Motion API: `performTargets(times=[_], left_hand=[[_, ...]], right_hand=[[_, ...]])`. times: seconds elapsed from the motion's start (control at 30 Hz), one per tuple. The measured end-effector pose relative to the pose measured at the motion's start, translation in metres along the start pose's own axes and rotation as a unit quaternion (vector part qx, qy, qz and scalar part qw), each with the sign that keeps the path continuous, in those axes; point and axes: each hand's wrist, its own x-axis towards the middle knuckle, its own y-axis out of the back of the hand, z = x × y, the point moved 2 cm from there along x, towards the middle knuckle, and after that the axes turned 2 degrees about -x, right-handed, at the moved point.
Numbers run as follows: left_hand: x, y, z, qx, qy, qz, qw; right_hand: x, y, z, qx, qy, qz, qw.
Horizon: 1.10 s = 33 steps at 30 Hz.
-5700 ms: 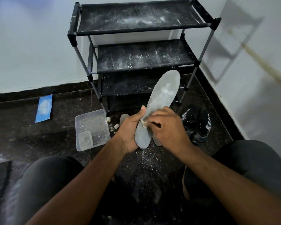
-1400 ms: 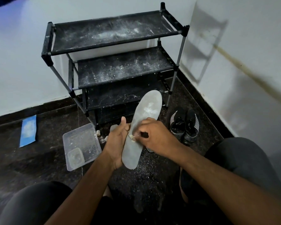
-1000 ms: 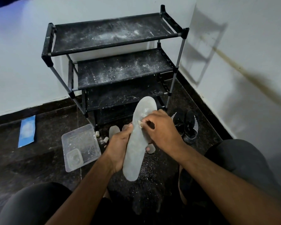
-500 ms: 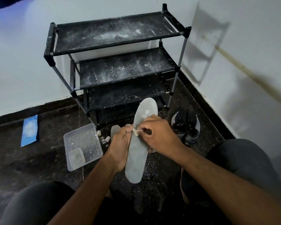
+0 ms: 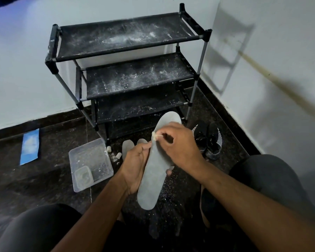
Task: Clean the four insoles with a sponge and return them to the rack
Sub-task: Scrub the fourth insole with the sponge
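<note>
While the left hand (image 5: 135, 166) grips a grey insole (image 5: 153, 171) from beneath, held above the floor before the rack (image 5: 127, 73), the right hand (image 5: 178, 144) pinches a small sponge piece (image 5: 154, 136) against its upper edge. Scrubbing is under way; the toe area likely needs wiping next, with a steady hold.

Grey insole (image 5: 151, 179) tilted upright, small pale sponge (image 5: 154, 136) on its upper edge; dusty black rack (image 5: 127, 73) behind.
</note>
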Motion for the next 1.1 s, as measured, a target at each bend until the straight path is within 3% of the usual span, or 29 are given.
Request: performTargets(times=[0.1,0.23,0.4,0.47,0.67,0.83,0.93,1.0,1.1], left_hand=[[-0.001,0.002,0.000,-0.020,0.002,-0.002,1.000],[0.001,0.000,-0.001,-0.017,0.005,-0.002,1.000],[-0.001,0.009,0.005,-0.025,-0.028,0.045,0.998],[-0.001,0.009,0.007,-0.025,-0.034,0.048,0.998],[-0.003,0.004,0.008,0.013,-0.018,0.015,1.000],[-0.004,0.000,0.008,0.010,-0.031,0.054,0.998],[-0.004,0.005,0.008,0.011,-0.002,0.041,0.999],[-0.004,0.003,0.006,0.008,0.001,0.030,1.000],[-0.004,0.000,0.005,0.029,-0.002,0.040,0.999]], right_hand=[[-0.003,-0.004,-0.003,-0.012,0.027,-0.051,0.998],[0.005,0.006,0.009,-0.020,-0.053,0.061,0.997],[-0.012,-0.012,-0.006,-0.004,0.049,-0.106,0.993],[-0.010,-0.011,-0.005,-0.008,0.046,-0.122,0.991],[0.008,0.010,0.021,-0.063,-0.078,0.063,0.993],[-0.006,-0.002,0.004,-0.029,0.016,-0.106,0.994],[0.007,0.015,0.021,-0.012,-0.081,0.041,0.996],[0.008,0.021,0.023,-0.035,-0.079,0.093,0.992],[-0.001,0.006,0.011,-0.045,0.000,-0.049,0.998]])
